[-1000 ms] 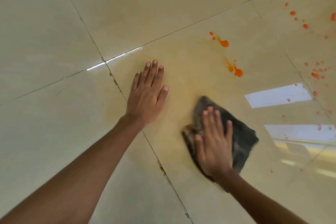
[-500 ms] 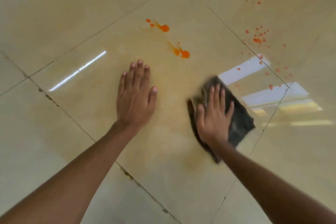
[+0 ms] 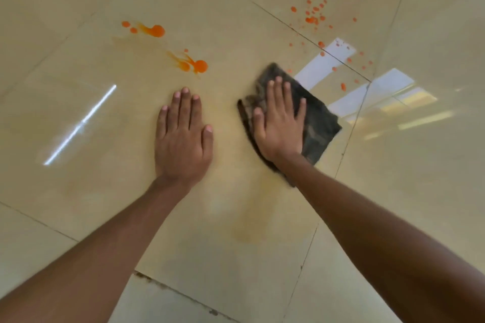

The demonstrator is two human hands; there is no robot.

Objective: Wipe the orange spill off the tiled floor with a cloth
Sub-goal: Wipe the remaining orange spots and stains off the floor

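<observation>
My right hand (image 3: 280, 123) lies flat on a dark grey cloth (image 3: 319, 123) and presses it to the beige tiled floor (image 3: 91, 86), fingers straight. My left hand (image 3: 183, 136) rests palm down on the bare tile to the left of the cloth, fingers straight and together. Two larger orange blots sit beyond my left hand: one (image 3: 157, 31) far left, one (image 3: 199, 66) nearer my fingertips. A scatter of small orange drops (image 3: 313, 14) lies beyond the cloth, with more drops (image 3: 343, 86) to its right. A faint yellowish smear (image 3: 252, 217) stains the tile below the cloth.
Glossy tiles reflect a ceiling light strip (image 3: 81, 123) at left and bright windows (image 3: 338, 52) just right of the cloth. Dark grout lines (image 3: 349, 136) cross the floor, with a chipped joint (image 3: 147, 276) near the bottom.
The view has swung, so the orange blots now sit further left and lower. My right hand has slid the cloth forward and right toward the small drops. My left hand stays planted on the tile.
</observation>
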